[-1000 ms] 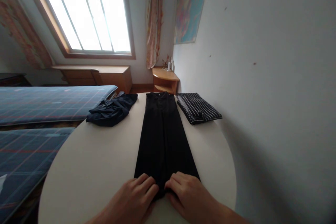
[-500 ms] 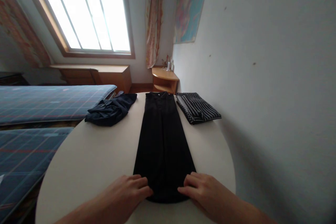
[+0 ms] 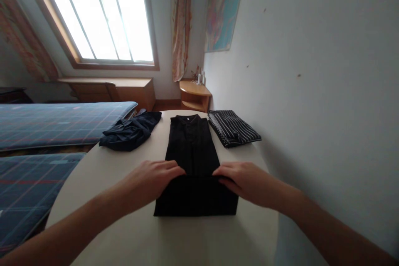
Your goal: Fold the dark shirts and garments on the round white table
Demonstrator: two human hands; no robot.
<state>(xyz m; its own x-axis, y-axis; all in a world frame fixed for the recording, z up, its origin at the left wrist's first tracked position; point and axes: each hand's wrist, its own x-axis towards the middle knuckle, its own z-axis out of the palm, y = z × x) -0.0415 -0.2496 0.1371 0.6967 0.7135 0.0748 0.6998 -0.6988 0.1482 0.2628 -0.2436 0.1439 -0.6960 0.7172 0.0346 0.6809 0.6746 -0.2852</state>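
A black shirt (image 3: 195, 143) lies lengthwise on the white round table (image 3: 124, 228), its collar with a small white label at the far end. Its near part is folded up over itself, leaving a straight fold at the front. My left hand (image 3: 160, 174) grips the left side of the turned-up hem, thumb and fingers closed on the cloth. On the right side of the same hem, my right hand (image 3: 240, 178) pinches the fabric. The fingertips of both hands are partly hidden in the black cloth.
A crumpled dark navy garment (image 3: 131, 133) lies at the table's far left. Folded black-and-white striped cloth (image 3: 235, 129) sits at the far right, near the wall (image 3: 327, 133). Beds with blue plaid mattresses (image 3: 62, 124) stand to the left, a small corner shelf (image 3: 196, 89) beyond the table.
Both hands have moved forward, away from me, carrying the shirt's near hem up over the body. The shirt now looks shorter, with a straight fold at its near end.
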